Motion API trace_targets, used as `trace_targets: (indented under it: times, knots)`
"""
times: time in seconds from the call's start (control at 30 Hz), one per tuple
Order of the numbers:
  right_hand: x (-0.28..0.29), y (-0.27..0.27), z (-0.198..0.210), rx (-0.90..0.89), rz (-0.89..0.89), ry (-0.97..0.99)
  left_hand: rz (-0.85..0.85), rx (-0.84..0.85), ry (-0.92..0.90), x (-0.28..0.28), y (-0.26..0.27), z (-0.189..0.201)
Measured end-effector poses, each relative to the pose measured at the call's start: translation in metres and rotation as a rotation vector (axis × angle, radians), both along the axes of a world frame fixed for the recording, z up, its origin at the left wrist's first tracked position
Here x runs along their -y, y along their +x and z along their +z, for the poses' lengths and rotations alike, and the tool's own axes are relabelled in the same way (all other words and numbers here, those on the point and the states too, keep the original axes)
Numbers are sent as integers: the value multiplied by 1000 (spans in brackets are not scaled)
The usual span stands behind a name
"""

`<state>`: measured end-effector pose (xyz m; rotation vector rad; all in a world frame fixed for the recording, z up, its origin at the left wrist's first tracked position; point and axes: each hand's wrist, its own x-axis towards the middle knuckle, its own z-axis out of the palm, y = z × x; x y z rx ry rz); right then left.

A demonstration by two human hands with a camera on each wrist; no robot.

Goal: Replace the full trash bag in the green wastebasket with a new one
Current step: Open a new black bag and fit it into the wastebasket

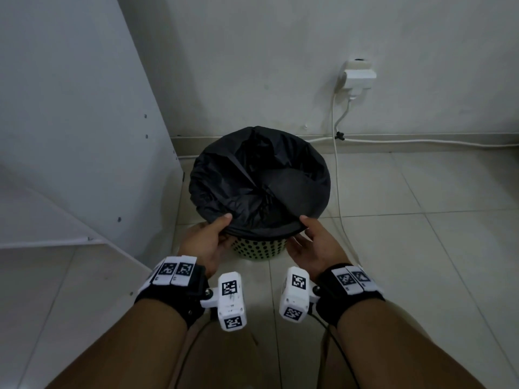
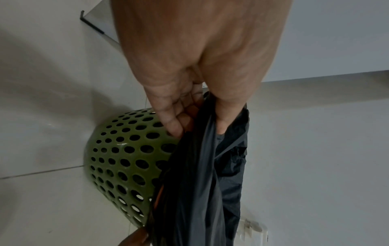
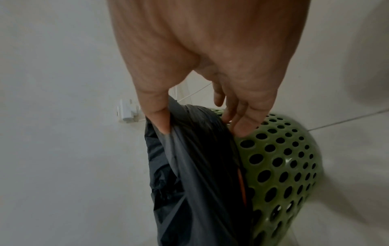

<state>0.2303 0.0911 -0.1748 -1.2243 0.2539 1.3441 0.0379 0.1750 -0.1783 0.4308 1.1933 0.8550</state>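
A green perforated wastebasket [image 1: 259,249] stands on the tiled floor near the wall. A black trash bag [image 1: 259,178] lines it, folded over the rim. My left hand [image 1: 217,234] pinches the bag's near-left edge, thumb on top and fingers under the fold. In the left wrist view the left hand [image 2: 197,129] grips bunched black film beside the wastebasket [image 2: 126,158]. My right hand [image 1: 309,234] holds the near-right edge; its thumb [image 3: 162,126] presses the trash bag [image 3: 189,166] and its fingers [image 3: 240,129] lie against the wastebasket [image 3: 280,163]. An orange strip [image 3: 242,188] shows under the fold.
A white cabinet panel [image 1: 84,108] stands close on the left. A wall socket with a plug [image 1: 358,77] sits on the back wall, and its white cable [image 1: 339,192] runs down past the basket's right side. Open tile floor [image 1: 421,248] lies to the right.
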Motion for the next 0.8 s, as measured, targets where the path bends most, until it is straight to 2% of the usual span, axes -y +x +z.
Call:
trace_targets:
  times: [0.27,0.5,0.67,0.8]
  knots:
    - [-3,1,10,-62,101,3,48,81,-79,7,12,4]
    - [3,-15,6,42,98,7,81,12,-49,17,30,-6]
    - [6,-1,15,130,194,-33,-45,-52,-42,-7,13,-4]
    - [3,18,23,7,142,-53,-120,-77,-16,-19,4,4]
